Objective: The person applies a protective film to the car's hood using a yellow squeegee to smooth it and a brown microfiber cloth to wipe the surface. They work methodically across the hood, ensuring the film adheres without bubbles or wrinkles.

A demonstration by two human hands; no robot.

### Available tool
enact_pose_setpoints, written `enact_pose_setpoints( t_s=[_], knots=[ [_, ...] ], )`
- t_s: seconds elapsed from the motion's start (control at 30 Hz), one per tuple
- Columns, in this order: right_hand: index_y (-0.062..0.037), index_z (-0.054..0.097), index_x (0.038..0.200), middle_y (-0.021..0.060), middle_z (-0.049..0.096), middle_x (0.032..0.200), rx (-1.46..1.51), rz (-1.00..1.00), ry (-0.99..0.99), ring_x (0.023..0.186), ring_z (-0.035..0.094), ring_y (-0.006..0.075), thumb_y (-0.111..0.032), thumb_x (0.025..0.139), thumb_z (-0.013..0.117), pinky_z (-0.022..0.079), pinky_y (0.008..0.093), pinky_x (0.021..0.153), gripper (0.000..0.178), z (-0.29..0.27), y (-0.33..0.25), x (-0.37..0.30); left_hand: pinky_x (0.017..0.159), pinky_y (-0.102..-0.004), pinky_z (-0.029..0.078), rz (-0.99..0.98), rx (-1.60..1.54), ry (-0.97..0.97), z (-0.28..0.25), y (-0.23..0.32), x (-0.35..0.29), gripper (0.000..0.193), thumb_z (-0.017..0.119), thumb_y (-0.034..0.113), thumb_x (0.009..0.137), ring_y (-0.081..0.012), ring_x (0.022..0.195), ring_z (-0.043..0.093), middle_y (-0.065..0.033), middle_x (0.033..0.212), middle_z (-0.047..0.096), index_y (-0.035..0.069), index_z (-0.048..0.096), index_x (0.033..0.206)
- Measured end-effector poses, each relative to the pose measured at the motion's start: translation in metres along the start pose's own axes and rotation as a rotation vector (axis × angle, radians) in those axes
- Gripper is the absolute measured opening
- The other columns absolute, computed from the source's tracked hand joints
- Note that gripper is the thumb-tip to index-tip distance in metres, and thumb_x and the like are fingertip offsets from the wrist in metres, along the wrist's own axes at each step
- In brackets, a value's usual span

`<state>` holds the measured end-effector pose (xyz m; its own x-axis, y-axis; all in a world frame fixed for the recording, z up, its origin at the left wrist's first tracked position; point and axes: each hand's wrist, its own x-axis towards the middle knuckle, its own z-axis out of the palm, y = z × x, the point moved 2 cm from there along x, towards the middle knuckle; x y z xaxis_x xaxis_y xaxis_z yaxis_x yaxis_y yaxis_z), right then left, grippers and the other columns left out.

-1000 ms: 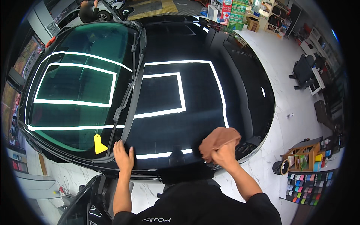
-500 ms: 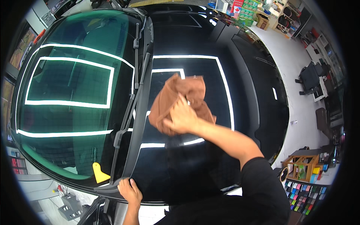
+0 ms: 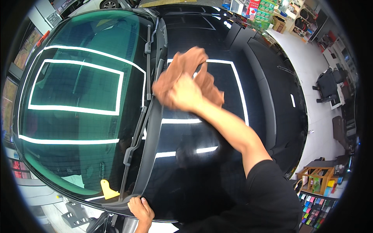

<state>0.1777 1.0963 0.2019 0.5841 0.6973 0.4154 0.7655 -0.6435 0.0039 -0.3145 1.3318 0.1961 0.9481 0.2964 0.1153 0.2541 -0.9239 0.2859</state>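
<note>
My right hand (image 3: 184, 93) grips a brown cloth (image 3: 186, 62) over the glossy black hood (image 3: 202, 171) of a car, not far from the base of its windshield. The cloth bunches up around the fingers and is a little blurred. Whether all of it touches the paint I cannot tell. My left hand (image 3: 141, 209) rests at the near corner of the hood with its fingers curled in, holding no tool that I can see. Close to it, a yellow scraper (image 3: 108, 190) lies on the lower corner of the green-tinted windshield (image 3: 77, 128).
Wiper arms (image 3: 134, 138) run along the windshield's base. Beyond the hood's right side are a black chair (image 3: 326, 85), a wooden rack (image 3: 316, 178) and a board of colour samples (image 3: 314, 209). Shelves with boxes (image 3: 268, 11) stand at the far right.
My right hand and the cloth have moved away from me across the hood, and the cloth's folds have shifted. The view has shifted slightly; my left hand stays at the hood's corner.
</note>
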Motion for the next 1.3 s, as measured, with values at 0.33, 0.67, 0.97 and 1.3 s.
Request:
enact_pose_setpoints(
  t_s=[0.33, 0.67, 0.97, 1.3],
  knots=[
    [0.0027, 0.08, 0.125, 0.0242, 0.068, 0.148, 0.551, -0.556, -0.379, 0.157, 0.046, 0.0423, -0.041, 0.104, 0.062, 0.024, 0.0597, 0.136, 0.052, -0.062, -0.216, -0.198, 0.085, -0.0511, 0.04, -0.01, -0.017, -0.023, 0.005, -0.008, -0.004, 0.023, 0.056, 0.017, 0.107, -0.0421, 0.093, 0.057, -0.0206, 0.098, 0.061, -0.003, 0.066, 0.107],
    [0.0027, 0.072, 0.127, 0.0243, 0.069, 0.133, 0.257, 0.316, 0.015, 0.128, 0.063, 0.0413, -0.038, 0.107, 0.057, 0.042, 0.053, 0.117, 0.048, 0.015, 0.126, 0.007, 0.086, -0.0517, 0.04, -0.01, -0.015, -0.04, 0.002, -0.011, -0.004, 0.026, 0.057, 0.02, 0.105, -0.0421, 0.095, 0.057, -0.021, 0.102, 0.062, -0.004, 0.067, 0.112],
    [0.0016, 0.059, 0.144, 0.0235, 0.058, 0.143, 0.228, 0.316, 0.015, 0.138, 0.053, 0.042, -0.038, 0.092, 0.081, 0.04, 0.0582, 0.116, 0.069, 0.008, 0.054, -0.019, 0.085, -0.0512, 0.04, -0.027, -0.014, -0.045, 0.004, -0.011, -0.007, 0.025, 0.06, 0.017, 0.101, -0.0412, 0.096, 0.057, -0.0213, 0.101, 0.061, -0.005, 0.067, 0.111],
    [-0.0049, 0.066, 0.118, 0.0202, 0.073, 0.113, 0.244, 0.258, -0.078, 0.102, 0.074, 0.0415, -0.034, 0.103, 0.063, 0.052, 0.0591, 0.085, 0.033, -0.006, 0.023, -0.043, 0.086, -0.0512, 0.041, -0.038, -0.013, -0.021, 0.004, -0.01, -0.006, 0.024, 0.063, 0.018, 0.101, -0.0413, 0.095, 0.058, -0.0201, 0.1, 0.062, -0.003, 0.069, 0.112]
  ],
)
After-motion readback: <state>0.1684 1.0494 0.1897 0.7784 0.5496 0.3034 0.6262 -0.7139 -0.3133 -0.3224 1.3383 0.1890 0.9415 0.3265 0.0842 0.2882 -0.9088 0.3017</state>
